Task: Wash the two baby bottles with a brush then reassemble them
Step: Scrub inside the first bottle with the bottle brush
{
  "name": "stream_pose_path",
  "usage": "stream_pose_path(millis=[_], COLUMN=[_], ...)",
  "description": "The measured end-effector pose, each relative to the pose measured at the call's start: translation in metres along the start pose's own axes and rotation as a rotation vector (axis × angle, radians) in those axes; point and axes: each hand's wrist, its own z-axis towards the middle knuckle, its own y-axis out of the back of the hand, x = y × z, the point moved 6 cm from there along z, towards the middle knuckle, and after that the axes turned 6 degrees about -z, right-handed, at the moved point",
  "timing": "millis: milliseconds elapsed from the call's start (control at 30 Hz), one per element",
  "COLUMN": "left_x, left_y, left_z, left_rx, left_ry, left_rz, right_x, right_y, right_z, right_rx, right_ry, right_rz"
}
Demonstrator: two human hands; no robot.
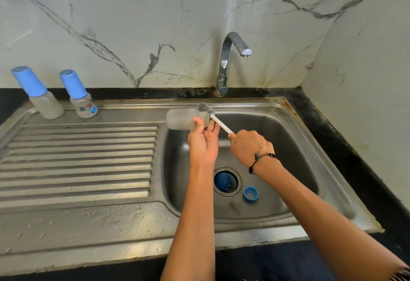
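Note:
My left hand (203, 138) holds a clear bottle body (183, 119) on its side above the sink basin (288, 147), mouth pointing right. My right hand (250, 146) grips the white handle of a bottle brush (210, 113); its grey bristle head sits just outside the bottle's mouth. A blue screw ring (250, 194) lies on the basin floor, and a blue cap (224, 182) sits in the drain. Two capped baby bottles stand on the drainboard's far left: one plain (42, 98), one with a printed label (81, 98).
The chrome tap (230, 58) rises behind the basin with no water running. The ribbed steel drainboard (77, 158) spreads to the left, with water droplets near its front. Marble walls close the back and right, with a black counter edge around the sink.

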Motion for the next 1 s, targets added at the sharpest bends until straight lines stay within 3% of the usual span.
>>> stream_pose_path(millis=[200, 367, 500, 667, 867, 1000], left_x=[-0.015, -0.022, -0.016, -0.018, -0.009, -0.006], left_y=[0.013, 0.004, 0.001, -0.002, 0.002, -0.003], left_z=[0.009, 0.011, 0.006, 0.007, 0.000, -0.003], left_rx=[-0.032, 0.011, 0.015, 0.023, -0.049, -0.079], left_ry=[0.012, 0.008, 0.027, 0.028, 0.143, 0.084], left_rz=[-0.061, -0.196, -0.084, 0.154, 0.163, 0.129], right_x=[-0.010, -0.004, 0.001, 0.008, 0.011, 0.005], right_y=[0.002, 0.002, 0.012, 0.030, 0.023, 0.016], right_z=[-0.010, -0.035, -0.040, -0.033, -0.028, -0.031], right_rx=[-0.060, -0.062, -0.118, -0.254, -0.472, -0.598], right_ry=[-0.014, 0.086, 0.186, 0.288, 0.316, 0.306], right_rz=[0.128, -0.041, -0.183, -0.362, -0.529, -0.478])
